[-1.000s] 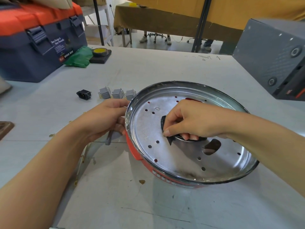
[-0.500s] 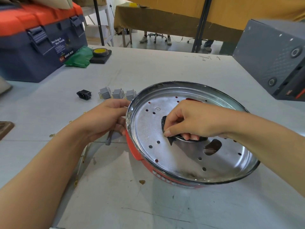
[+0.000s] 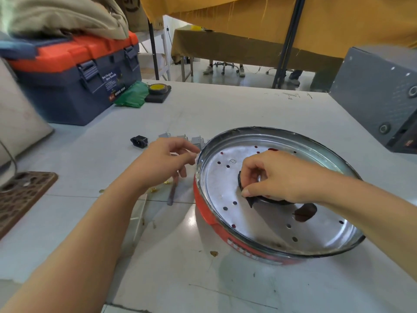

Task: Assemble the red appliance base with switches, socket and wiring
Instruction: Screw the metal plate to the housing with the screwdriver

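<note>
The red appliance base lies on the white table with a perforated metal plate inside it. My right hand pinches a black ring-shaped piece at the plate's centre. My left hand sits at the base's left rim with loosely curled fingers and nothing visibly in it. Behind that hand stand grey switches, partly hidden by it. A black socket lies left of them. A grey tool lies on the table under my left hand, near small brass screws.
A blue and orange toolbox stands at the back left, with a green cloth and a yellow tape roll beside it. A grey case is at the right. A brown perforated board lies at the left edge.
The view has lifted and shifted. My left hand's fingers have eased up slightly at the rim. My right hand keeps its pinch on the black piece.
</note>
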